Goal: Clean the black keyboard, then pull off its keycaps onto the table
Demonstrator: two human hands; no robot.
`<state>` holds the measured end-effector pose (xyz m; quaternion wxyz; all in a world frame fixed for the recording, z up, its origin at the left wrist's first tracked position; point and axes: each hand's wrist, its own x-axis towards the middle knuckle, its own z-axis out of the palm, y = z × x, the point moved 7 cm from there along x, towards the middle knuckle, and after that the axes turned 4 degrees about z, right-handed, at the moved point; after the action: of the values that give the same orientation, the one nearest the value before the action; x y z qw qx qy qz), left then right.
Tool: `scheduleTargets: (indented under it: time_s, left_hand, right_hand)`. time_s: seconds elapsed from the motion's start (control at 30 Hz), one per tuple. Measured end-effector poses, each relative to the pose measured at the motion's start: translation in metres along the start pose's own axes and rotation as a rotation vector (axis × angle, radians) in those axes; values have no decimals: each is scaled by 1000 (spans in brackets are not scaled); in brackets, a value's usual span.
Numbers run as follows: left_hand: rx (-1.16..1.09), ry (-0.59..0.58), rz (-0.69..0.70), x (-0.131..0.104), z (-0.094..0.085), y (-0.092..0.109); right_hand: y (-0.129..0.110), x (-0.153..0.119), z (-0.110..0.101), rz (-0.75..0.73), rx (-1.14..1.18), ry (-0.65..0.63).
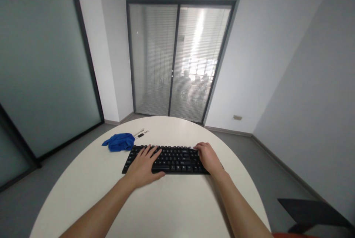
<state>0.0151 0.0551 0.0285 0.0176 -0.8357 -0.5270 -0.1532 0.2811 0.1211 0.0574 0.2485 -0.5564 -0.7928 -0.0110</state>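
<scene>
A black computer keyboard (177,157) lies flat on the round white table, its keys facing up. My left hand (143,166) rests with spread fingers over the keyboard's left part, the thumb along its front edge. Over the right end, my right hand (208,157) has its fingers curled together at the back corner. A small whitish patch shows by those fingertips, but what they hold, if anything, is too small to make out. Some keys under both hands are hidden. Behind the left end sits a crumpled blue cloth (121,142).
Next to the cloth lie a thin pale stick-like tool (139,133) and a small tool with a dark middle (142,134). The round white table (177,201) curves away on both sides. A dark chair part (313,210) stands at the lower right.
</scene>
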Motion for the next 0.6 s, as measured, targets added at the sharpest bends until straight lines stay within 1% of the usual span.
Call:
scheduleTargets:
  time_s: [0.07,0.1,0.23,0.3,0.43,0.6]
  left_hand:
    - [5,-2,-4,0,0,0]
    - [6,-2,-4,0,0,0]
    - [-3,0,4,0,1,-1]
    - [-4,4,4,1,2,-2]
    - [-6,6,3,1,3,-2]
    - [-16,6,0,1,0,-1]
  right_hand:
    - [7,-1,-4,47,-8,55]
    - [11,-1,-3,65,-10,57]
    - [19,-1,3,79,-1,-39]
    - [20,-1,4,86,4,-51]
    - [18,-2,0,64,5,12]
    - [10,-1,-3,67,30,15]
